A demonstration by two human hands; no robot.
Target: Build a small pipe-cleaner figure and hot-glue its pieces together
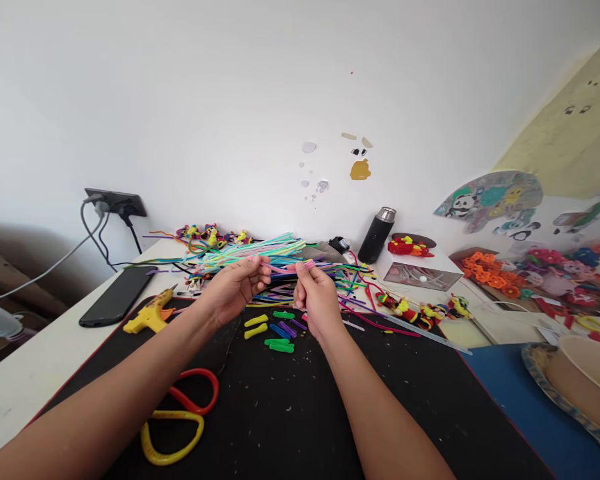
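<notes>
Pink and fuzzy: pinching a pipe cleaner [281,269] in left hand [237,287] and right hand [317,293], likely to steady it, near the counter's [17,395] back edge.

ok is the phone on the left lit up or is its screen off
Off, it seems: the phone shows just a plain dark surface, with nothing lit on it.

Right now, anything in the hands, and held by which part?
Pink fuzzy strand, pinched by both left hand and right hand, a stretch showing between them. Can't tell whether they grip its ends.
</notes>
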